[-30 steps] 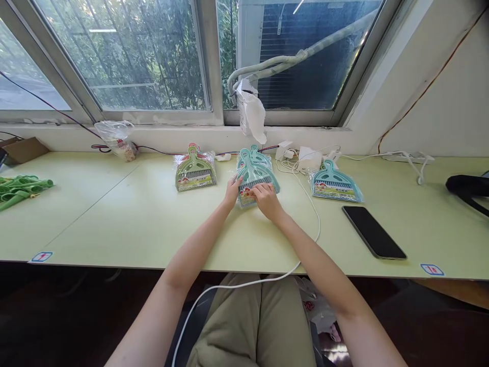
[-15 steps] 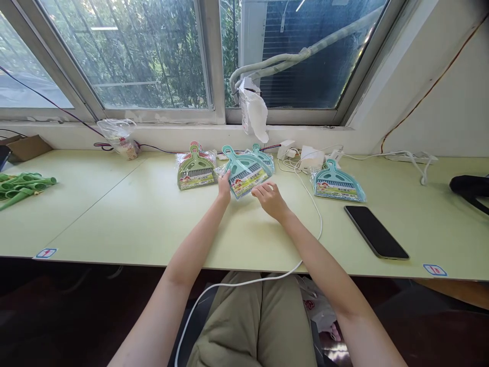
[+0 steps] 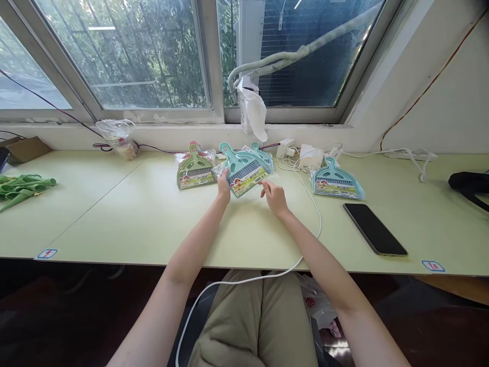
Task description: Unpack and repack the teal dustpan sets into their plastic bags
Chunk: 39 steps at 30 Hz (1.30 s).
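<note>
Left hand [image 3: 223, 186] gripping; right hand [image 3: 274, 198] loosely curled.

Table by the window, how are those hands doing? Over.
Left hand grips wrapped turquoise dustpan set at its left side. Right hand by its right corner, contact unclear. Another turquoise set close behind; white cable runs under right forearm.

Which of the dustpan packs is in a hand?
The light-blue dustpan pack tilted in the left hand; the blue pack behind it, the green pack and the rightmost pack are unheld.
</note>
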Each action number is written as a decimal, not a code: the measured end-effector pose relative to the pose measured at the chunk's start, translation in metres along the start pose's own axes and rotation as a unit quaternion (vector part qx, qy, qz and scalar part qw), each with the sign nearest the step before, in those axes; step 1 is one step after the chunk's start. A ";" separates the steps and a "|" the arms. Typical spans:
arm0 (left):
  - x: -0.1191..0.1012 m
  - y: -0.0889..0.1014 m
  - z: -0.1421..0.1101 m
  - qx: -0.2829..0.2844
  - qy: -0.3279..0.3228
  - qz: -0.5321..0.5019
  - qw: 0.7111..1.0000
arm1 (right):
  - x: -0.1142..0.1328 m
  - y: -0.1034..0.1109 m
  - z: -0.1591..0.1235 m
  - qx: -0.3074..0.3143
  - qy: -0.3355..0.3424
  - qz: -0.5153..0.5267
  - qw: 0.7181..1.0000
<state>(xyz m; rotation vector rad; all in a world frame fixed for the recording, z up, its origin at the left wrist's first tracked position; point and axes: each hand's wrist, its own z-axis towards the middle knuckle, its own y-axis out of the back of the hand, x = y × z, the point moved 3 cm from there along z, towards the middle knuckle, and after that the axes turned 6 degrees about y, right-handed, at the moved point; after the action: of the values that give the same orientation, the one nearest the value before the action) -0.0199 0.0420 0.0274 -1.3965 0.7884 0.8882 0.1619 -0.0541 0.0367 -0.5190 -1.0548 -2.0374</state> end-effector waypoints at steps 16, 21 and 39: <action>0.023 -0.026 -0.017 0.126 0.128 0.027 0.983 | -0.045 0.012 0.005 -0.178 -0.251 0.281 0.909; 0.022 -0.024 -0.012 0.113 0.107 0.038 0.987 | -0.044 0.010 0.006 -0.183 -0.259 0.365 0.875; -0.045 0.011 -0.012 -0.101 -0.242 0.209 0.942 | -0.024 0.029 0.014 -0.084 -0.241 0.384 0.887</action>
<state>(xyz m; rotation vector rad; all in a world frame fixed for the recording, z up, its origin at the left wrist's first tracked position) -0.0499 0.0267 0.0615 -1.1212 0.6300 1.6097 0.2002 -0.0427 0.0437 -1.3485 -0.7505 -1.3072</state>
